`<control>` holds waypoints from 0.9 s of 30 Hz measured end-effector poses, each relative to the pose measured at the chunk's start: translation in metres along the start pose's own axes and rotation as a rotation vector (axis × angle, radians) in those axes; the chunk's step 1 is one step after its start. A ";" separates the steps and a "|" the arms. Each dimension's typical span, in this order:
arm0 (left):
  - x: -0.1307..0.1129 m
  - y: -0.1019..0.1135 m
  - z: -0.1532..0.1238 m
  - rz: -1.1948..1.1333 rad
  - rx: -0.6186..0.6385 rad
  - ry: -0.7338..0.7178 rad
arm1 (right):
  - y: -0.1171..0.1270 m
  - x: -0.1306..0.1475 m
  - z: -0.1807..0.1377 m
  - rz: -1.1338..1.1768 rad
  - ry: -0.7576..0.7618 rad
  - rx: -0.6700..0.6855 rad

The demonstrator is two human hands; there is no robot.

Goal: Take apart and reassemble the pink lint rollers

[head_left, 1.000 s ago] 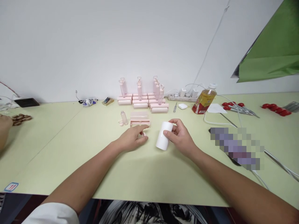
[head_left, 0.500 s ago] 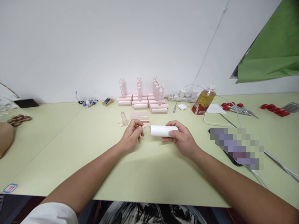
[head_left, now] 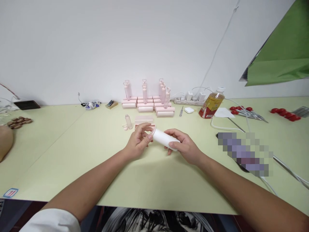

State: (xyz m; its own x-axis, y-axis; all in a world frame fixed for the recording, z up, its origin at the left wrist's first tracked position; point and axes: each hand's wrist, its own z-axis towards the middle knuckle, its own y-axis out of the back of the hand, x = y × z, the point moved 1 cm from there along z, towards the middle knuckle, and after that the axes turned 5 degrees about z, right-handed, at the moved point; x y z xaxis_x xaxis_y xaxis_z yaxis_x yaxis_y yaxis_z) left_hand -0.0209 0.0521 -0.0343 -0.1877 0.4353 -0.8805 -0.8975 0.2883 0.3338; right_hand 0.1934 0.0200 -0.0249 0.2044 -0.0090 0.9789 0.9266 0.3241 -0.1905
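Over the table, my right hand (head_left: 187, 147) is closed round the right part of a white lint roller refill (head_left: 163, 138), which slants down to the right. My left hand (head_left: 139, 142) is closed at the roll's left end, where a pink end piece (head_left: 153, 130) shows at the rim; the fingers partly hide it. Just behind my left hand lies an open pink case (head_left: 144, 120), partly covered by the fingers. A small clear pink tube (head_left: 128, 122) stands left of the case, its pink loop cap (head_left: 125, 127) beside it.
Several pink lint rollers (head_left: 145, 109) lie in rows by the wall, with upright pink tubes (head_left: 145, 94) on them. To their right are a power strip (head_left: 188, 101), a drink bottle (head_left: 211, 104), and red-handled tools (head_left: 241, 111). A blurred phone (head_left: 241, 153) and cables lie at right.
The roll has tilted from level, its right end now lower. My left hand has brought the small pink piece to the roll's left end.
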 end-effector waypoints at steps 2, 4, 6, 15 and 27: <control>-0.001 -0.001 -0.001 -0.013 0.018 -0.020 | -0.001 0.000 0.000 -0.030 -0.022 0.041; -0.004 -0.001 -0.001 -0.011 0.039 -0.038 | -0.002 0.000 -0.001 -0.042 -0.036 0.056; -0.007 -0.001 -0.002 0.010 0.059 -0.060 | -0.002 0.000 -0.001 -0.026 -0.039 0.054; -0.012 -0.001 -0.003 0.151 -0.220 -0.144 | 0.001 -0.002 0.001 0.032 -0.030 -0.001; -0.015 -0.001 -0.003 0.226 0.045 -0.196 | 0.000 -0.003 0.001 0.006 -0.059 -0.035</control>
State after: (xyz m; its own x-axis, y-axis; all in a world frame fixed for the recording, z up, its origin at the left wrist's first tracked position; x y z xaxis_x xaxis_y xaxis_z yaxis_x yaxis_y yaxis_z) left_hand -0.0186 0.0424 -0.0223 -0.2957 0.6481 -0.7019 -0.8224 0.2012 0.5322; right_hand 0.1928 0.0215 -0.0279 0.1923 0.0495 0.9801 0.9361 0.2906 -0.1983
